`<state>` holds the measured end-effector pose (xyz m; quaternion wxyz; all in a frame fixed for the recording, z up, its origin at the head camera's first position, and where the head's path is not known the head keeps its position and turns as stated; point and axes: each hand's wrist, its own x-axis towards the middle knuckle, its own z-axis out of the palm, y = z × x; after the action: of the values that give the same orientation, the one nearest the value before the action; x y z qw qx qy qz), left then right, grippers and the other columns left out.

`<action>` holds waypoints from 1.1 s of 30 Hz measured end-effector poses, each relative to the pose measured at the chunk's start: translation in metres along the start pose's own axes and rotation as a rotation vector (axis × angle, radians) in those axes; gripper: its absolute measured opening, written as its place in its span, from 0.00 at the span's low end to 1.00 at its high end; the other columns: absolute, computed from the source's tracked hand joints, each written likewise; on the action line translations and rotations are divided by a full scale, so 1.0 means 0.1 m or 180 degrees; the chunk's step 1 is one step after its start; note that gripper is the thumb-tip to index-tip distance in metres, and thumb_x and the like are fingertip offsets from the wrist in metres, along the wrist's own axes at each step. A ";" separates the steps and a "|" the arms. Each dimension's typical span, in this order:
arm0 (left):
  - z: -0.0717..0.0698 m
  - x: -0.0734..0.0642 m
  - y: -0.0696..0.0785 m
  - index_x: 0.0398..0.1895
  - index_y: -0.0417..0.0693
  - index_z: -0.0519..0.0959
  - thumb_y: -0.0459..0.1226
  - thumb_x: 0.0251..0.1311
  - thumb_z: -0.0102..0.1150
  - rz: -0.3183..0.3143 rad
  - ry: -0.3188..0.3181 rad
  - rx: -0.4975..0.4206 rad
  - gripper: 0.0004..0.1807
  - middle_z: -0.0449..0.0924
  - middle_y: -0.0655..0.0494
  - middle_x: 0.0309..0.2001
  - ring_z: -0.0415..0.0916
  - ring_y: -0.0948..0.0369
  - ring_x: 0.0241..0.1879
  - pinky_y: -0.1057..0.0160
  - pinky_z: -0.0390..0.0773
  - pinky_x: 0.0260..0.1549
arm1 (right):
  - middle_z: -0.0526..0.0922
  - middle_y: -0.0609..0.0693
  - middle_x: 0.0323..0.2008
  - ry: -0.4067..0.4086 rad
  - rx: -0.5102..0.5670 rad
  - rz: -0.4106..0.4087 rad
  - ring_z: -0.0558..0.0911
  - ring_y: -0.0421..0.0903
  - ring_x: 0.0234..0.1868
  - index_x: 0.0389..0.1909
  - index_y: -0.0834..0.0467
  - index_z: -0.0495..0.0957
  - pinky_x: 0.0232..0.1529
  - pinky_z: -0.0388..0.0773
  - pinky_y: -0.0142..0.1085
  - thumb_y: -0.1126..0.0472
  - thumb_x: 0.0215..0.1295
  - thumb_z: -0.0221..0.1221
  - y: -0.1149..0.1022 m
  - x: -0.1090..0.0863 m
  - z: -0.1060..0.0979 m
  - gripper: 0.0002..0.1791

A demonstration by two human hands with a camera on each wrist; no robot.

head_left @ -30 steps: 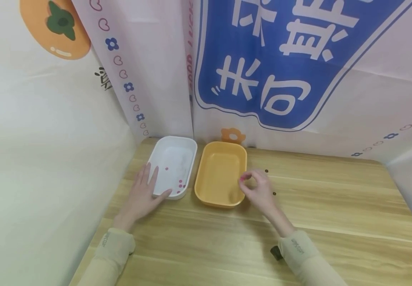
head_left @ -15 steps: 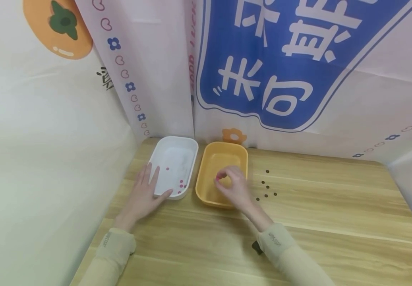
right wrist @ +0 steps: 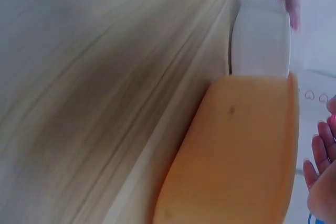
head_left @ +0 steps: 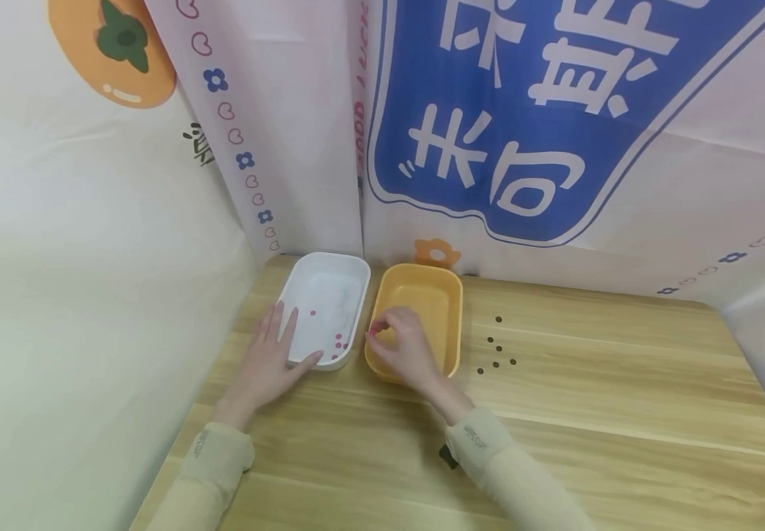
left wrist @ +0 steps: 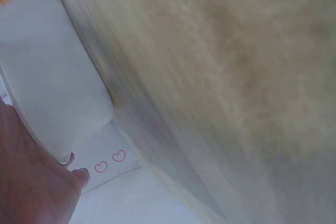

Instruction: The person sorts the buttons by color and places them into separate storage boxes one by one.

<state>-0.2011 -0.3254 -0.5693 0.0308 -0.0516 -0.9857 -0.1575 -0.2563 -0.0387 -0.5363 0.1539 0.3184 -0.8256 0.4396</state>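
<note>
Fingers of the right hand [head_left: 403,352] are curled into a pinch over the left rim of the yellow tray [head_left: 437,304], and a pink disc [head_left: 373,330] is held between thumb and forefinger. Those of the left hand [head_left: 266,363] are spread and straight, rested on the rim of the white tray [head_left: 329,290], with nothing grasped. Behind the yellow tray, a printed sheet [head_left: 482,96] is hung; beneath it, a wooden table [head_left: 621,354] is spread out to both sides. Just left of the yellow tray, the white tray is set down lengthwise alongside it. No discs can be made out on the exposed floor of the yellow tray, though part of that floor is hidden by the right hand. To its right, six dark discs [head_left: 499,349] are left scattered on the table. To its left, four pink discs [head_left: 338,336] are seen inside the white tray, along with a fifth speck [head_left: 345,346] whose colour cannot be told. As judged from this layout, the pink share appears nearly done: only the pinched disc is seen outside the white tray, not yet let go, while the dark discs seem left to be dealt with.
</note>
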 end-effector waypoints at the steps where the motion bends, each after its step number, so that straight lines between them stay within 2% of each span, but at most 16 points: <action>1: 0.00 0.00 0.00 0.90 0.36 0.47 0.65 0.76 0.56 0.0000 0.0006 -0.0009 0.57 0.33 0.31 0.90 0.33 0.33 0.90 0.33 0.43 0.89 | 0.89 0.54 0.36 -0.0021 -0.0015 -0.0025 0.84 0.53 0.44 0.36 0.60 0.84 0.55 0.82 0.49 0.69 0.63 0.74 -0.02 0.01 0.03 0.07; 7: 0.00 0.00 0.00 0.90 0.35 0.47 0.64 0.76 0.57 -0.0001 -0.0007 -0.0005 0.57 0.34 0.30 0.90 0.33 0.33 0.90 0.33 0.42 0.90 | 0.87 0.51 0.33 -0.0082 -0.0099 -0.0162 0.84 0.50 0.42 0.36 0.59 0.84 0.52 0.84 0.46 0.70 0.61 0.74 -0.08 0.04 0.22 0.08; 13: 0.00 0.00 0.01 0.89 0.35 0.47 0.64 0.76 0.57 0.0007 -0.0010 -0.0001 0.57 0.33 0.30 0.90 0.33 0.33 0.90 0.33 0.41 0.90 | 0.88 0.50 0.34 -0.0107 -0.0158 -0.0108 0.83 0.49 0.41 0.37 0.58 0.83 0.50 0.81 0.43 0.68 0.62 0.76 -0.10 0.05 0.34 0.10; 18: 0.00 0.00 0.01 0.90 0.35 0.47 0.64 0.76 0.57 0.0001 -0.0006 0.0010 0.57 0.33 0.30 0.90 0.33 0.33 0.90 0.33 0.42 0.89 | 0.88 0.49 0.33 -0.0068 -0.0264 -0.0036 0.82 0.48 0.40 0.37 0.57 0.84 0.48 0.79 0.40 0.65 0.63 0.76 -0.11 0.07 0.39 0.09; 23: 0.01 0.00 0.00 0.89 0.35 0.47 0.63 0.76 0.58 0.0022 0.0029 0.0040 0.57 0.34 0.30 0.90 0.34 0.32 0.90 0.33 0.43 0.89 | 0.87 0.50 0.32 -0.0080 -0.0279 0.0073 0.79 0.47 0.40 0.39 0.57 0.85 0.51 0.79 0.42 0.64 0.64 0.77 -0.12 0.08 0.43 0.09; 29: 0.03 0.00 -0.01 0.89 0.35 0.49 0.64 0.76 0.58 0.0057 0.0059 0.0099 0.57 0.36 0.29 0.90 0.37 0.31 0.89 0.32 0.46 0.89 | 0.88 0.55 0.38 -0.0195 -0.0261 0.0205 0.80 0.50 0.43 0.47 0.61 0.85 0.55 0.80 0.48 0.58 0.67 0.76 -0.11 0.06 0.44 0.15; 33: 0.02 0.01 -0.01 0.90 0.36 0.47 0.64 0.76 0.57 0.0038 0.0034 0.0054 0.57 0.34 0.30 0.90 0.36 0.31 0.89 0.32 0.44 0.89 | 0.89 0.55 0.41 -0.0120 -0.0231 0.0162 0.83 0.51 0.46 0.48 0.60 0.85 0.57 0.81 0.50 0.59 0.66 0.77 -0.09 0.03 0.36 0.16</action>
<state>-0.2022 -0.3258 -0.5717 0.0375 -0.0565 -0.9865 -0.1492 -0.2514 -0.0737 -0.5496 0.1386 0.2997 -0.8516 0.4071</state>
